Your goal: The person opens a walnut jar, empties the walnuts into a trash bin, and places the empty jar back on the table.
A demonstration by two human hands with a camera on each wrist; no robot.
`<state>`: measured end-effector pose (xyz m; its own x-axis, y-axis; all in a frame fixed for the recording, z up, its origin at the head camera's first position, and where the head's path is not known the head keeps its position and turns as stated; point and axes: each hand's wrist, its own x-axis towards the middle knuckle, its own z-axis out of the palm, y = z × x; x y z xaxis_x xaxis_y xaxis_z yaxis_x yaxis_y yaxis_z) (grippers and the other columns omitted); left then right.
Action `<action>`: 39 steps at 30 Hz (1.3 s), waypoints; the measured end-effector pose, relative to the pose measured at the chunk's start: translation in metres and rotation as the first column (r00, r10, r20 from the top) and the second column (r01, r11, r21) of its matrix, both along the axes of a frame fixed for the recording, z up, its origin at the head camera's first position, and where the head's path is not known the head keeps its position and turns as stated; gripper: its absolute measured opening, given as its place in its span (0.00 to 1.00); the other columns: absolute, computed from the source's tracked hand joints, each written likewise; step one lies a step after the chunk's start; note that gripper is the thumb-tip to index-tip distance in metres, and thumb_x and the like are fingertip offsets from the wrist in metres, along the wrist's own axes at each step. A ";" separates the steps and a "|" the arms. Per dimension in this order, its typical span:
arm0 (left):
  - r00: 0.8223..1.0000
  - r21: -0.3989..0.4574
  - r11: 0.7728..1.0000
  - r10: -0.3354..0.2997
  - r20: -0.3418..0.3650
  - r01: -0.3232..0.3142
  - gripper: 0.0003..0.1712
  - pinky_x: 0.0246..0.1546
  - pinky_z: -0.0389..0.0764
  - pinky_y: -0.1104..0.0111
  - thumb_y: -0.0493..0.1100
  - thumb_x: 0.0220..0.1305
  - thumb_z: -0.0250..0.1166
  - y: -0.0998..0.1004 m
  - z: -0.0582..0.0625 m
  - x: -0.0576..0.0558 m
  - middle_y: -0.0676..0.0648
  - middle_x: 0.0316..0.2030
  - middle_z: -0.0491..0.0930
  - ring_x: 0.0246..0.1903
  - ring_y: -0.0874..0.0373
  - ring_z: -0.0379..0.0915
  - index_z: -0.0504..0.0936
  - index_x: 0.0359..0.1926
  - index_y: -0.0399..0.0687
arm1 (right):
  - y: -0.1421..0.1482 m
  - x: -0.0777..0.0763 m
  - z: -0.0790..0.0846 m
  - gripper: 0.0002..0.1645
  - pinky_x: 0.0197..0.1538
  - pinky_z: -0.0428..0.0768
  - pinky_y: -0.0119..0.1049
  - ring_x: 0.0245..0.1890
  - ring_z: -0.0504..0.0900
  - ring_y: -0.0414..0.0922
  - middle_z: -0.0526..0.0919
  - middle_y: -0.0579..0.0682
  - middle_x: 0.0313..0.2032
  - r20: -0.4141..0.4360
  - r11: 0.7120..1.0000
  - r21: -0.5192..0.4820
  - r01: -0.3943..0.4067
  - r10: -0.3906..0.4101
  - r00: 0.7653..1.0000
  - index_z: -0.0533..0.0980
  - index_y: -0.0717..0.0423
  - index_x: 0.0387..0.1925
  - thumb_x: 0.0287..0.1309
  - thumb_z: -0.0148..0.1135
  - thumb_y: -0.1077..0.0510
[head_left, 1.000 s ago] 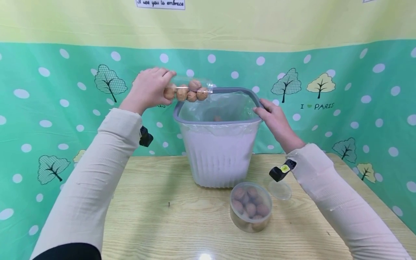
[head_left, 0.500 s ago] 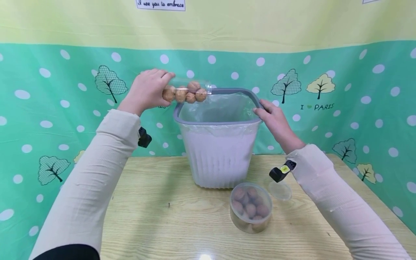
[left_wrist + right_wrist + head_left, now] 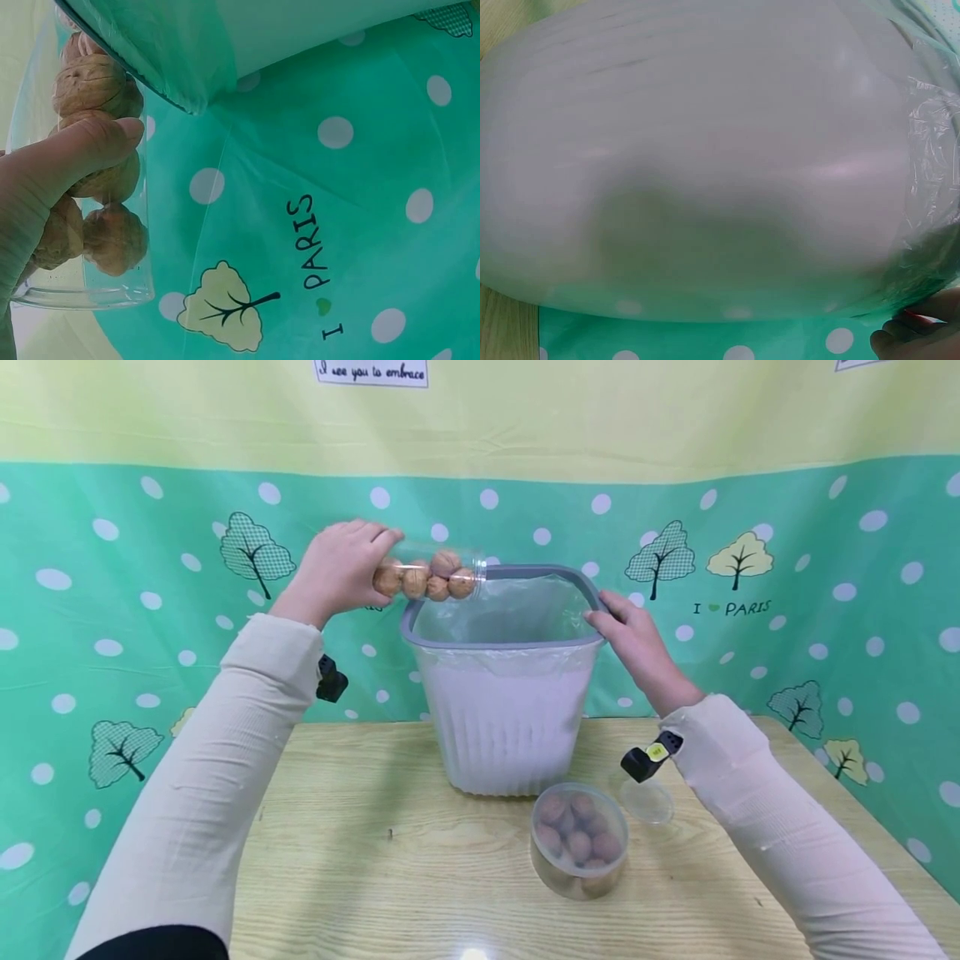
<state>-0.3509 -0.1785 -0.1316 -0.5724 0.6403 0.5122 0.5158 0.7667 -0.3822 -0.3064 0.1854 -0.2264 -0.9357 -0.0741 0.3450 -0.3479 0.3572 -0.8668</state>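
Observation:
My left hand (image 3: 341, 564) grips a clear jar (image 3: 480, 564), which lies on its side with its mouth over the left rim of a pale waste bin (image 3: 510, 718). Several walnuts (image 3: 416, 581) rest along the jar's lower side. In the left wrist view, the thumb (image 3: 82, 150) presses across the jar wall in front of walnuts (image 3: 112, 240). On the bin's right, my right hand (image 3: 637, 639) holds the grey rim, its thumb on the inner side. A thin plastic liner (image 3: 525, 602) covers the bin's inside; its bottom is hidden.
A round see-through tub (image 3: 577, 868) with several walnuts stands in front of the bin, under a translucent top. A clear round lid (image 3: 647, 802) lies right of it on the wooden table (image 3: 337, 877). A patterned green cloth (image 3: 750, 652) hangs behind.
A walnut seen inside the bin one second ago has dropped out of sight. The jar and my left hand have shifted very slightly left. My right hand stays on the rim.

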 end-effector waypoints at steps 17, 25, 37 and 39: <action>1.000 -0.006 1.000 -0.012 -0.011 0.012 0.41 0.54 0.70 0.49 0.42 0.38 0.73 0.000 -0.001 -0.001 0.34 0.50 0.76 0.50 0.39 0.70 0.72 0.57 0.33 | 0.000 0.001 -0.001 0.30 0.64 0.60 0.54 0.60 0.63 0.47 0.68 0.54 0.62 0.022 1.000 -0.008 0.005 -0.004 1.000 0.66 0.51 0.65 0.64 0.50 0.47; 1.000 -0.009 1.000 -0.014 -0.022 0.013 0.41 0.53 0.71 0.49 0.42 0.38 0.73 -0.001 -0.001 -0.001 0.34 0.50 0.76 0.49 0.39 0.71 0.72 0.57 0.33 | 0.000 0.002 0.000 0.30 0.64 0.60 0.54 0.60 0.63 0.47 0.68 0.54 0.62 0.019 1.000 -0.007 0.004 -0.004 1.000 0.66 0.51 0.65 0.64 0.49 0.47; 1.000 -0.009 1.000 -0.015 -0.025 0.015 0.40 0.53 0.71 0.49 0.42 0.38 0.72 -0.003 0.000 -0.002 0.34 0.50 0.76 0.50 0.38 0.71 0.72 0.57 0.33 | 0.000 0.000 0.000 0.29 0.60 0.63 0.51 0.55 0.64 0.46 0.70 0.53 0.57 0.010 1.000 -0.010 0.021 -0.020 1.000 0.67 0.53 0.64 0.64 0.49 0.47; 1.000 -0.013 1.000 -0.008 -0.021 0.007 0.41 0.54 0.70 0.49 0.42 0.38 0.72 -0.003 0.000 -0.002 0.34 0.50 0.76 0.50 0.39 0.70 0.72 0.57 0.33 | 0.000 0.000 0.000 0.29 0.61 0.63 0.52 0.55 0.64 0.46 0.70 0.53 0.58 0.009 1.000 -0.008 0.019 -0.019 1.000 0.67 0.52 0.64 0.64 0.49 0.47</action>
